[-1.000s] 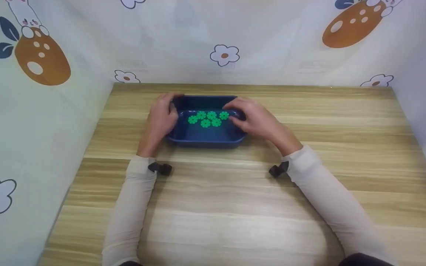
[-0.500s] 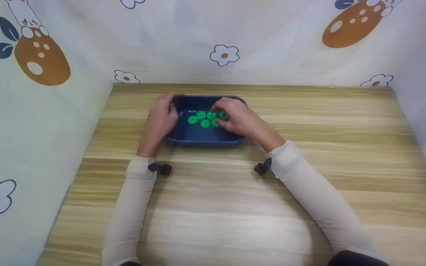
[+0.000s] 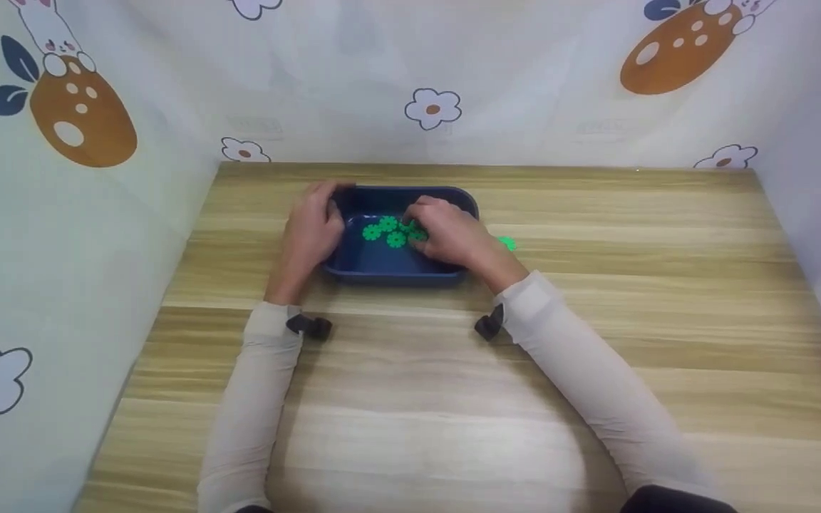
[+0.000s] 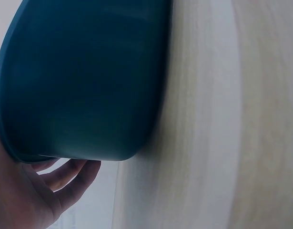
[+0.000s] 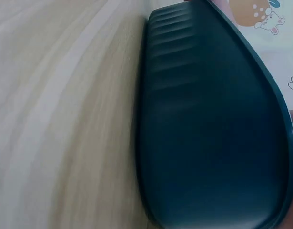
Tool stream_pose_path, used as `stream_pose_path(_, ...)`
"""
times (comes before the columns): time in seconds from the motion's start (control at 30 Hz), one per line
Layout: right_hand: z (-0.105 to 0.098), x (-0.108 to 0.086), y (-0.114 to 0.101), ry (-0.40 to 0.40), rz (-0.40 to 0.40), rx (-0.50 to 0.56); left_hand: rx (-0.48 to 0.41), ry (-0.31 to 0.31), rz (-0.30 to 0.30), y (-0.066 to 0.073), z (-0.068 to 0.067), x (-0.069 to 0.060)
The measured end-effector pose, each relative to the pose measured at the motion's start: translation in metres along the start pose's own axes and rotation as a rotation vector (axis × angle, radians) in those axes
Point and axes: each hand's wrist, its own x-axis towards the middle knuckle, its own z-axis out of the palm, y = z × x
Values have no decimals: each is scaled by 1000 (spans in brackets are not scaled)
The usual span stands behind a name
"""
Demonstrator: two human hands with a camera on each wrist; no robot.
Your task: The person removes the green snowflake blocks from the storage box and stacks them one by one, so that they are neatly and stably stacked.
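Now 1 green flower (image 3: 508, 244) has moved out onto the tabletop (image 3: 667, 299). The left grip (image 3: 314, 226) holds the blue box (image 3: 396, 278); I can't tell if the right grip (image 3: 457, 234), inside by more flowers (image 3: 396, 239), pinches any.

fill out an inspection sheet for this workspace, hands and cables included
Surface: wooden table, streaked light and dark.
Job's things: blue box on the table, several green flower pieces inside; another green piece outside, right of the box, partly hidden by the right wrist.
Clutter: nothing seen.
Hands: left hand grips the box's left side; right hand is inside the box at the pieces, its grip hidden.
Cables: nothing seen.
Surroundings: pale walls with printed flowers and rabbits.
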Motion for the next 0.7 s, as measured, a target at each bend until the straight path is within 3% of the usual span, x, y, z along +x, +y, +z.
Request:
stream_pose_path(0.27, 1, 0, -1, -9, 44, -50, 7, -10, -22, 0, 1, 1)
stream_pose_path(0.7, 3, -1, -3, 3, 42, -99, 12, 5, -7, 0, 0, -1)
